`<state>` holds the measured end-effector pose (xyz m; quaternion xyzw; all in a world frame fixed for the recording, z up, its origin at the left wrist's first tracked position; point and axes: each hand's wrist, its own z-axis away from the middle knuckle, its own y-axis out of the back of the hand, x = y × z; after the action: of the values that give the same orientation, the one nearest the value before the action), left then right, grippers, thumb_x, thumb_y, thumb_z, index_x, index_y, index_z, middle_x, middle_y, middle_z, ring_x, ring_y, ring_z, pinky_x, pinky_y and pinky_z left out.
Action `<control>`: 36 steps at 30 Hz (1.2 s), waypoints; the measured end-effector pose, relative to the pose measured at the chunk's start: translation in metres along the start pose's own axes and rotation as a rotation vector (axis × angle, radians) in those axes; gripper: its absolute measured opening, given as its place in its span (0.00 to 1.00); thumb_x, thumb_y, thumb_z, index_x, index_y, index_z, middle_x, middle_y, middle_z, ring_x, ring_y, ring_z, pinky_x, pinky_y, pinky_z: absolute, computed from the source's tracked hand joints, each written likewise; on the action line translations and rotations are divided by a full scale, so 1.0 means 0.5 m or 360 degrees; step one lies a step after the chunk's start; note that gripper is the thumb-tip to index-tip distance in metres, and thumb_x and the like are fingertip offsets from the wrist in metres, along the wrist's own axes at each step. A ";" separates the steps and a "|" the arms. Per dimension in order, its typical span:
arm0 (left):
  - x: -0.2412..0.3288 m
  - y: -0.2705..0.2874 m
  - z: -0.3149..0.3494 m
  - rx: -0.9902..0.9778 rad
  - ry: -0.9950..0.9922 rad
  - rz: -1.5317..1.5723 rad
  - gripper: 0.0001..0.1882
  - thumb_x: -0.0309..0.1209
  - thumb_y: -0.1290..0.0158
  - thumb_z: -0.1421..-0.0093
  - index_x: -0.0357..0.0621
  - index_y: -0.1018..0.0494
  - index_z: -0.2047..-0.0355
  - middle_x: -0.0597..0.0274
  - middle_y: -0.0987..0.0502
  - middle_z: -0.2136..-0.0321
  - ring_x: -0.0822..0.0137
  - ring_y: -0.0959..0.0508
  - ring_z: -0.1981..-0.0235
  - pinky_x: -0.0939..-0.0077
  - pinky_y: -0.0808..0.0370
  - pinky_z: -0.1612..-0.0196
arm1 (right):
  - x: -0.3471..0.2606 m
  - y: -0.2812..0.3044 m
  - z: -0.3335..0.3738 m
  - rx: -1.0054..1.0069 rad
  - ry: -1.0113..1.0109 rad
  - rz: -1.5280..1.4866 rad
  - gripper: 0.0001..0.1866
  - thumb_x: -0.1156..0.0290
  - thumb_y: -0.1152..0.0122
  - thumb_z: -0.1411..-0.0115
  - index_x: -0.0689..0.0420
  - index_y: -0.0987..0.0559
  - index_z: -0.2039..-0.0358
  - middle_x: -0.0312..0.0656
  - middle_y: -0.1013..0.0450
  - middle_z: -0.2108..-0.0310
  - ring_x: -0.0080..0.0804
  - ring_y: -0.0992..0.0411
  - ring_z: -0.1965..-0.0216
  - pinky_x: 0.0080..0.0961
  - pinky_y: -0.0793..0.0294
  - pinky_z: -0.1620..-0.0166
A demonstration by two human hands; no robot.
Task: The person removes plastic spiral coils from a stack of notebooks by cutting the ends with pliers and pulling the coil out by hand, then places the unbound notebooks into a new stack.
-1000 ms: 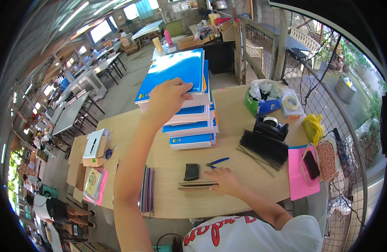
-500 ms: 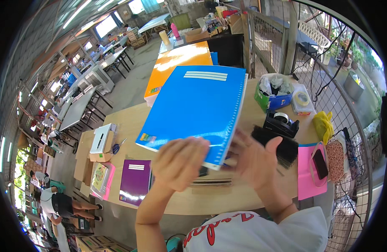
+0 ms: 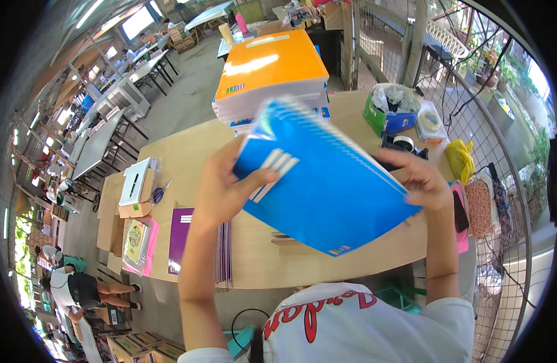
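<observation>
A blue-covered notebook (image 3: 327,187) is held tilted over the table, with a row of holes or binding along its upper right edge; motion blurs its top corner. White label lines mark its left part. My left hand (image 3: 224,187) grips that left side, thumb on the cover and fingers behind. At the right corner, my right hand (image 3: 425,181) holds the edge between thumb and fingers. Lower left on the table lies a purple notebook (image 3: 181,239), next to a row of dark spines (image 3: 224,254). Beyond the blue notebook stands a tall stack of orange-covered notebooks (image 3: 272,60).
At the right are a green and blue box (image 3: 390,118) of plastic bags, a tape dispenser (image 3: 404,145), a yellow cloth or bag (image 3: 459,160) and a phone (image 3: 460,213). Scissors (image 3: 160,192) lie at the left, near a cardboard box (image 3: 136,209). A wire mesh fence (image 3: 496,139) borders the right side.
The blue notebook has turned clockwise and come nearer, uncovering the orange stack. My left hand has moved from its lower edge to the labelled side; my right hand now grasps the right corner.
</observation>
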<state>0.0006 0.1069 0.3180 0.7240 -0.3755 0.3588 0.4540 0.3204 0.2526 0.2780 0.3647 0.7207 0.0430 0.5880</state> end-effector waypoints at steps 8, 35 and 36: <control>-0.322 -0.035 0.232 0.0865 0.0228 0.0591 0.18 0.29 0.32 0.46 0.39 0.25 0.57 0.65 0.21 0.62 0.74 0.24 0.60 0.79 0.29 0.53 | 0.207 -0.344 0.018 0.0773 -0.0618 -0.0949 0.17 0.76 0.32 0.43 0.64 0.22 0.53 0.38 0.22 0.61 0.23 0.26 0.60 0.31 0.23 0.55; -0.669 -0.208 0.470 0.0318 0.0741 0.0595 0.55 0.20 0.37 0.54 0.42 0.57 0.29 0.51 0.47 0.32 0.56 0.46 0.31 0.62 0.52 0.30 | 0.445 -0.501 0.159 0.0592 -0.0603 -0.0179 0.17 0.76 0.30 0.45 0.59 0.20 0.54 0.38 0.21 0.57 0.28 0.26 0.52 0.29 0.28 0.46; -0.677 -0.199 0.488 0.0333 0.0891 0.0396 0.54 0.22 0.37 0.53 0.42 0.57 0.29 0.51 0.47 0.32 0.57 0.46 0.31 0.61 0.54 0.29 | 0.475 -0.522 0.160 0.0507 -0.0696 -0.0417 0.20 0.74 0.28 0.46 0.58 0.22 0.52 0.39 0.21 0.56 0.29 0.26 0.51 0.29 0.29 0.45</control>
<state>-0.0253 -0.0150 -0.0924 0.5885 -0.2828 0.6333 0.4155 0.2565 0.1694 -0.0681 0.3570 0.6155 -0.2263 0.6652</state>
